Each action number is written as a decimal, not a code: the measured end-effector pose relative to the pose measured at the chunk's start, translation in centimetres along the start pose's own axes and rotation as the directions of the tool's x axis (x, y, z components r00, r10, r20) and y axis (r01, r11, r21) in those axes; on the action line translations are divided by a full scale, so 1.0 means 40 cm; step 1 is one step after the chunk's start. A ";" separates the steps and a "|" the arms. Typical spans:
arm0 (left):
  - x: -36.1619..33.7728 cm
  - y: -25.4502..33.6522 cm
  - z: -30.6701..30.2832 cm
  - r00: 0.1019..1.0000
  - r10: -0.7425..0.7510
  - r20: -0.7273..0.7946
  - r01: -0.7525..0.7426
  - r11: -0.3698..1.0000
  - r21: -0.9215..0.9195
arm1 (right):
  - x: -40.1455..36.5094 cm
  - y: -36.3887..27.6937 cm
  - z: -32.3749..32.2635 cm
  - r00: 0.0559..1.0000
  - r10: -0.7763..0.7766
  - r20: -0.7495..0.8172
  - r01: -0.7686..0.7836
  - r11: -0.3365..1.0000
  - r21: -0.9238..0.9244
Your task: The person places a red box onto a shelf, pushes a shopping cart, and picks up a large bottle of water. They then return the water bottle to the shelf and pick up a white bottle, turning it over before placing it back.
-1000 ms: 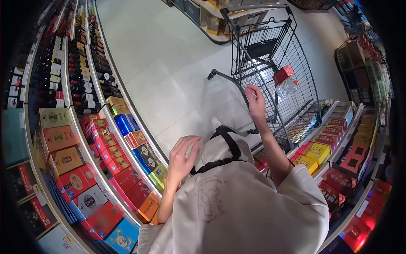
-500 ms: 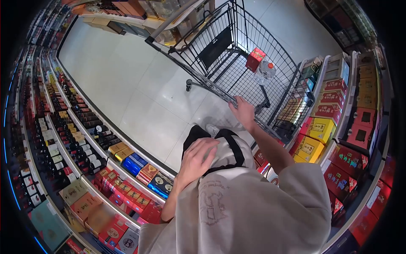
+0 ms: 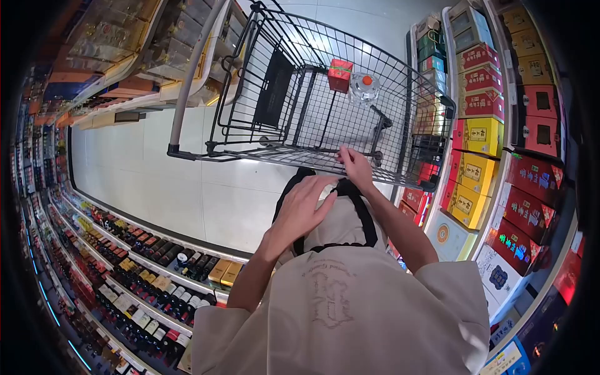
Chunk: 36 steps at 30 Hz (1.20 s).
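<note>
A black wire shopping cart [image 3: 294, 147] stands sideways in front of me, its grey handle to the left. My right hand [image 3: 355, 167] is closed over the top rim of its near side, fingers curled inward. Inside the basket, a red box [image 3: 340, 75] stands beside a large clear plastic bottle [image 3: 364, 89] with an orange cap. My left hand [image 3: 306, 203] holds nothing; its fingers are stretched out and it hovers close in front of my waist, near a black strap [image 3: 359, 212] on my front.
Shelves of yellow boxes [image 3: 480, 137] and red boxes [image 3: 481, 81] line the right side, close to the cart's end. Bottle shelves [image 3: 162, 294] curve along the lower left. A display with clear packages [image 3: 181, 37] stands behind the handle. Pale tiled floor [image 3: 169, 169] lies between.
My view has turned, so the cart appears farther left and its handle is lower. The right hand stays on the cart's rim; the left hand has come up closer to the right one.
</note>
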State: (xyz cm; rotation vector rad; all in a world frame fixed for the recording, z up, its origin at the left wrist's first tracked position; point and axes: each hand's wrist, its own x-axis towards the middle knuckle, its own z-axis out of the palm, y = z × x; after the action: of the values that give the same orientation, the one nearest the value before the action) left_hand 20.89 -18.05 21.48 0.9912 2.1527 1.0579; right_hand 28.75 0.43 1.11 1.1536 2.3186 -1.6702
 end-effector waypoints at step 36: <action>1.197 -0.732 0.318 0.759 -0.613 0.221 0.533 0.779 0.331 | 0.008 -0.056 0.024 0.888 0.320 -0.331 -0.159 0.888 0.432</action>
State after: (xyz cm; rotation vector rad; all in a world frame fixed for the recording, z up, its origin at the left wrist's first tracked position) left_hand -8.93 13.33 -16.44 0.4740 2.1267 0.3035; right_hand 26.82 -0.52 2.35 1.9385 1.9384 -2.0130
